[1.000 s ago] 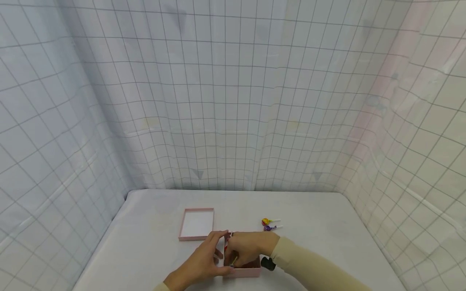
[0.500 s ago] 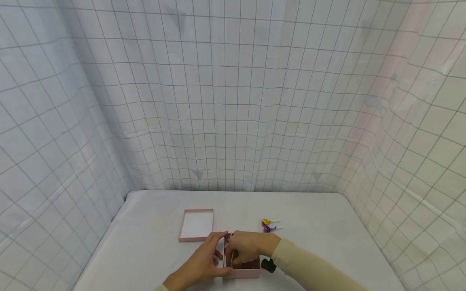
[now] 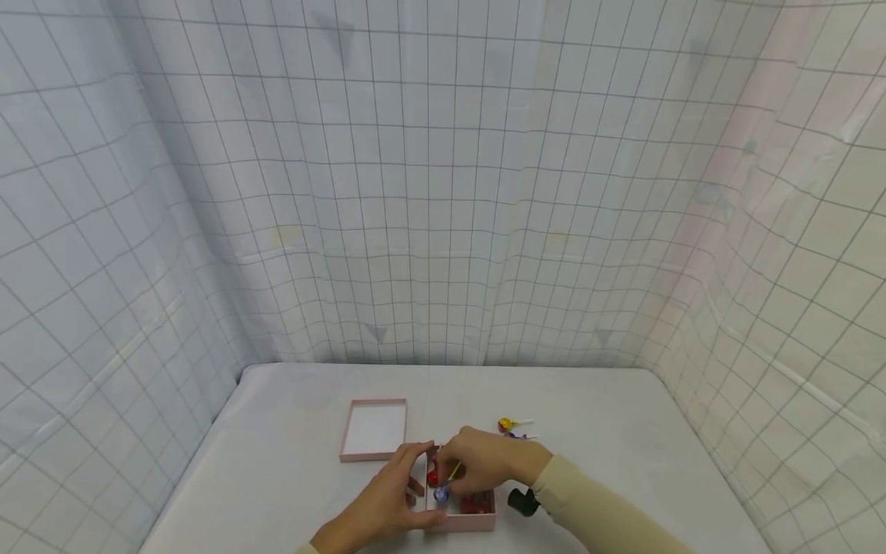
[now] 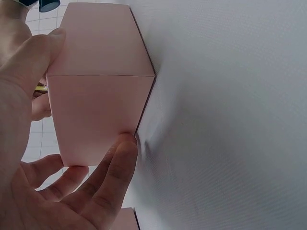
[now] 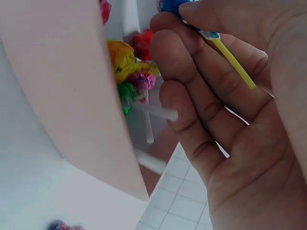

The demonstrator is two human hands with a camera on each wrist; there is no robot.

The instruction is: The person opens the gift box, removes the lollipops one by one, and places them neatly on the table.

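Observation:
My left hand grips the left side of an open pink box, thumb at the near wall and fingers toward the far corner. The left wrist view shows the thumb and fingertips against the outer walls of the box. Over the box, my right hand pinches a blue-wrapped lollipop with a yellow stick between thumb and fingers. Inside the box are several other lollipops, among them a yellow one, a red one and a green one, partly hidden by its wall.
Behind the box to the left lies its pink-rimmed lid, white inside facing up. A yellow lollipop and a purple one, partly covered by my hand, lie at the back right. Grid-patterned curtains enclose the white table.
My right hand has lifted and shifted right from deep inside the box, bringing the blue lollipop's head and more of the contents into sight. The left hand has stayed in place.

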